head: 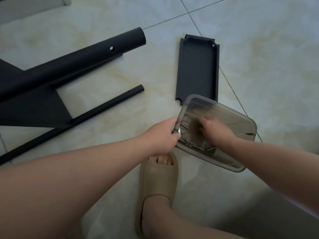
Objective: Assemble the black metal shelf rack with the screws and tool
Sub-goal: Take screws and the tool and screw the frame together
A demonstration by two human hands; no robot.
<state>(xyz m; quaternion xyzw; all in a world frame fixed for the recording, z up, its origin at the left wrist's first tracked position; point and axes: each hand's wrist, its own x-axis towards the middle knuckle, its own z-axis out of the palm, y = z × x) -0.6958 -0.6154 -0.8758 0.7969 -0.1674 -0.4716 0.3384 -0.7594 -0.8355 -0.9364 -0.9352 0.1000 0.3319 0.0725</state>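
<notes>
A smoky see-through plastic box is tilted above the tiled floor. My left hand grips its near-left rim. My right hand reaches down inside it with curled fingers among loose screws and nuts; motion blur hides whether it holds one. The partly built black rack lies on the left, with a thick black tube bearing a round hole and a thin tube sticking out to the right. A separate black shelf tray lies flat just beyond the box.
My foot in a tan slipper stands on the floor right under the box. A grey panel edge shows at the top left. Pale floor tiles stretch to the right of the tray.
</notes>
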